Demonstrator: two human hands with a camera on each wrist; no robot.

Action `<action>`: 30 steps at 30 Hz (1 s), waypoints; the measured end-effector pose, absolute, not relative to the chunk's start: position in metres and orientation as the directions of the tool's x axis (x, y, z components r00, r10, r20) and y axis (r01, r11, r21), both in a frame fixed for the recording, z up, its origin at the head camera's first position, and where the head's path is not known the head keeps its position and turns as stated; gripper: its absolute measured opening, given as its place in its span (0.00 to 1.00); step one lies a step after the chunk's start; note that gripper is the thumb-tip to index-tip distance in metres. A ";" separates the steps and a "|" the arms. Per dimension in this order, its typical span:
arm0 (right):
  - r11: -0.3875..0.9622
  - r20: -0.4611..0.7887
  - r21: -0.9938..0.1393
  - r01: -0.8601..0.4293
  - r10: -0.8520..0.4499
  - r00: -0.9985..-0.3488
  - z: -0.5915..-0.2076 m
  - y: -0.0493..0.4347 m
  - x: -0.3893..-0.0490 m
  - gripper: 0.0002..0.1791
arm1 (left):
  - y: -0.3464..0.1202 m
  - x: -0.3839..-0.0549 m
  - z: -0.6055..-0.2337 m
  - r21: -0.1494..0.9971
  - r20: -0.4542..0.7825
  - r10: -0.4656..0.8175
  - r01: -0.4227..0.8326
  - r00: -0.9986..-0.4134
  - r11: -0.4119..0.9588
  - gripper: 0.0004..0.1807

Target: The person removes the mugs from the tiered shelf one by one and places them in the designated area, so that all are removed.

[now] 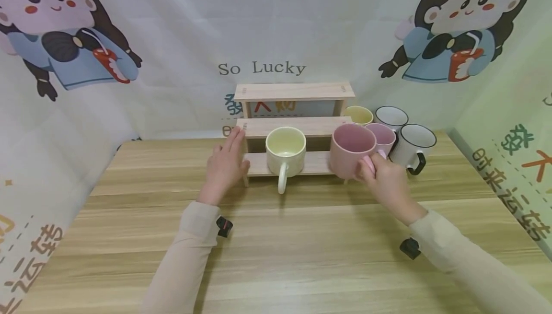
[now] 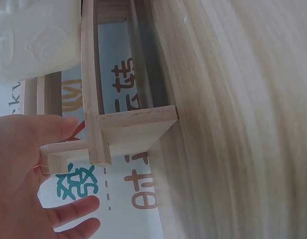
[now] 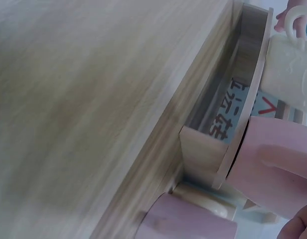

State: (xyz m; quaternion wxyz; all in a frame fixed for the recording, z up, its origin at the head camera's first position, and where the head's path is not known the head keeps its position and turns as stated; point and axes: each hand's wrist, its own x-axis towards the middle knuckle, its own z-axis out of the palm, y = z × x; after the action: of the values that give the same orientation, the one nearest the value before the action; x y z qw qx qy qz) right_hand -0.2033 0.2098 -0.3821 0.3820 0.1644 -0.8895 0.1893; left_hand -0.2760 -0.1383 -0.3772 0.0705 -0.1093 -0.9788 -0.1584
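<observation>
A three-tier wooden rack (image 1: 294, 127) stands at the back of the table. My left hand (image 1: 225, 160) is at its left end, with straight fingers touching the end of the middle tier; the left wrist view shows the thumb (image 2: 61, 127) spread from the other fingers. On the lowest tier a pale yellow mug (image 1: 286, 153) stands upright, its handle towards me. By its handle my right hand (image 1: 385, 182) grips a large pink mug (image 1: 351, 148) at the right end of that tier. In the right wrist view this pink mug (image 3: 275, 162) has its base right at the board.
Right of the rack stand a smaller pink mug (image 1: 384, 136), a yellow mug (image 1: 359, 114) partly hidden behind, and two white mugs with dark rims, a rear one (image 1: 391, 116) and a front one (image 1: 416, 146). A printed cloth (image 1: 181, 64) hangs behind the wooden table (image 1: 297, 256).
</observation>
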 end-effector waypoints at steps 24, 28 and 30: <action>0.894 0.728 -0.278 -0.351 -0.042 -0.685 -0.383 0.246 -0.192 0.14 | -0.138 -0.275 -0.375 0.283 0.165 0.198 0.238 -0.966 0.929 0.45; 0.894 0.745 -0.265 -0.361 -0.048 -0.665 -0.383 0.248 -0.192 0.14 | -0.138 -0.275 -0.375 0.281 0.157 0.195 0.233 -0.968 0.931 0.45; 0.893 0.748 -0.267 -0.362 -0.045 -0.663 -0.383 0.249 -0.191 0.14 | -0.138 -0.275 -0.376 0.280 0.157 0.195 0.233 -0.968 0.931 0.45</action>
State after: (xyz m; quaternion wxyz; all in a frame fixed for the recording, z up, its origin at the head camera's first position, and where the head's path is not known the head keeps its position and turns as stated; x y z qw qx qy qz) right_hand -0.1913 0.2493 -0.3830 0.3945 0.1143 -0.8893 0.2011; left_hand -0.2747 -0.1383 -0.3755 0.0633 -0.1091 -0.9806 -0.1500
